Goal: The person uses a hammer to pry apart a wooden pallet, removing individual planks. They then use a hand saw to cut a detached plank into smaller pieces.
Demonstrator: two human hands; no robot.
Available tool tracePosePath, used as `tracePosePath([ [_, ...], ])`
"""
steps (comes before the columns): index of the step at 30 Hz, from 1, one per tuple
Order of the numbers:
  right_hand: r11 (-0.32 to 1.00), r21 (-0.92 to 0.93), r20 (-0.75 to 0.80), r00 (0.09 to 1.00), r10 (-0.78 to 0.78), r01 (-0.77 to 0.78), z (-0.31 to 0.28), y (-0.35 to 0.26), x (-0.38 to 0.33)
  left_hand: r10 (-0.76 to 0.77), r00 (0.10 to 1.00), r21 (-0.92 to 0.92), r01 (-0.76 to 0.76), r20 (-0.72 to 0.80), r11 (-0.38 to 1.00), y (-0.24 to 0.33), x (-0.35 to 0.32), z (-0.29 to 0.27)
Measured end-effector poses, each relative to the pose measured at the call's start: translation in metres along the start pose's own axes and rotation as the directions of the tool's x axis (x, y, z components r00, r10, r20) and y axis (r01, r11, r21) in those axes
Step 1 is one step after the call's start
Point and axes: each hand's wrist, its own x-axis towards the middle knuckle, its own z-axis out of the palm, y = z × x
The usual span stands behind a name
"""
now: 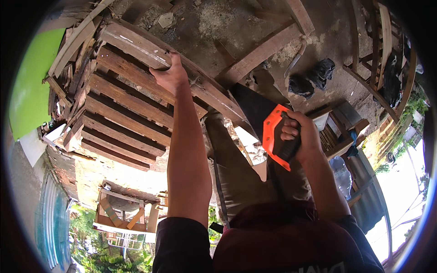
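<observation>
A handsaw (273, 132) with an orange and black handle is in my right hand (304, 133), whose fingers wrap round the grip. Its dark blade points up and left, lying at the end part of a long wooden beam (136, 45). Whether the teeth touch the wood, I cannot tell. My left hand (173, 76) is closed over the middle of that beam, thumb on the near side. Below the beam, to the left, several parallel brown boards (132, 93) form a slatted stack or frame. My trousered legs (241, 168) show under the saw.
Another wooden plank (259, 52) lies across the dirt floor at the top. A curved tool (296, 57) and black plastic bags (314, 78) lie right of it. Scrap timber stands at the far right, a green panel (36, 82) at the left. A clear plastic bottle (340, 175) is beside my right arm.
</observation>
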Motion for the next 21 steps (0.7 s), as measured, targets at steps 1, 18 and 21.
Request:
tracePosePath([
  [1,0.997,-0.078,-0.022,1.0,-0.019,0.017,-0.01,-0.015,-0.017,-0.005,1.0,-0.001,0.005,-0.014,1.0,0.004,0.002,0.002],
  [18,0.761,-0.397,0.196,0.858,-0.475,0.513,-0.191,0.02,0.03,0.319,0.923,0.265,-0.259,-0.216,0.929,-0.019,0.007,0.007],
  [21,0.811,-0.293,0.174,0.863,-0.475,0.506,-0.22,0.015,0.027,0.231,0.969,0.382,-0.18,-0.091,0.906,-0.012,-0.02,0.002],
])
